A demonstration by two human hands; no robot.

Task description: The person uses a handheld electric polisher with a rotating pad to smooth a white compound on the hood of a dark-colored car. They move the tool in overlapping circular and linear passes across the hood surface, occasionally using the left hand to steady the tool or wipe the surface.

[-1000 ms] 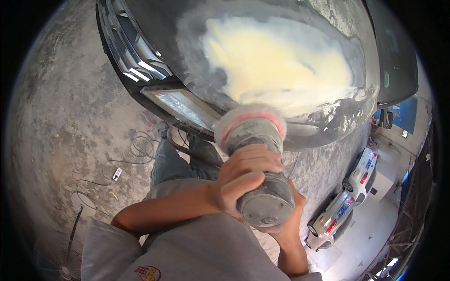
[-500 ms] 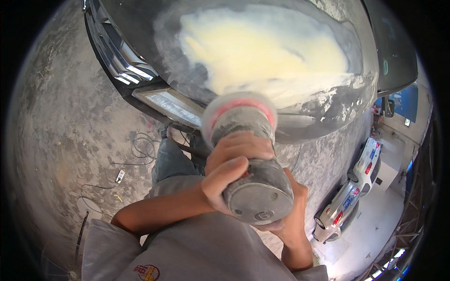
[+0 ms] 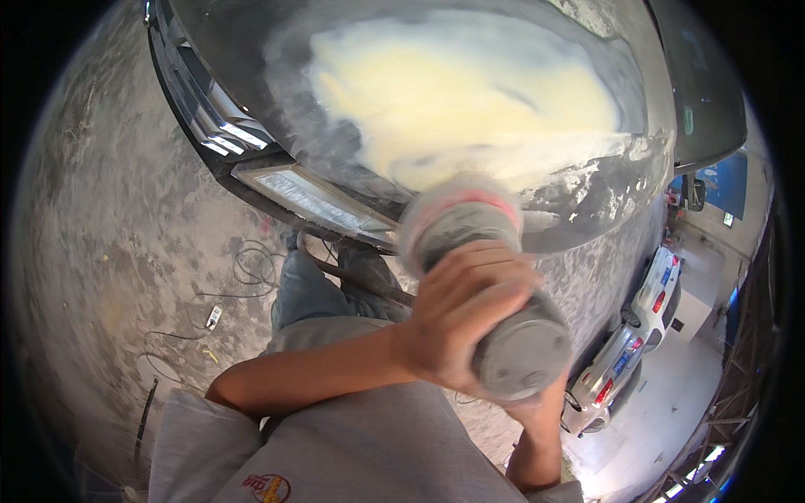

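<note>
A dusty grey power sander [image 3: 527,348] with a round pad and a red ring slants across the middle. Its pad overlaps the lower edge of a dark car's hood [image 3: 289,109]. My left hand [image 3: 470,306] is closed around the sander's neck. Mostly hidden behind the tool's rounded end, my right hand [image 3: 535,408] supports it from below and the right side. Pale yellow filler [image 3: 470,96] spreads over the hood, with whitish and scuffed dark areas around it. The pad looks blurred, and whether it presses on the surface is hard to tell.
The car's headlight [image 3: 314,197] and chrome grille [image 3: 222,126] lie left of the pad. A dark cable [image 3: 251,264] and a white power strip [image 3: 214,317] rest on the stained floor. Cars [image 3: 620,360] are parked at the right. A fan [image 3: 101,478] stands at lower left.
Both hands have shifted the sander to the right and slightly toward me, along the hood's near edge. More of the headlight now shows.
</note>
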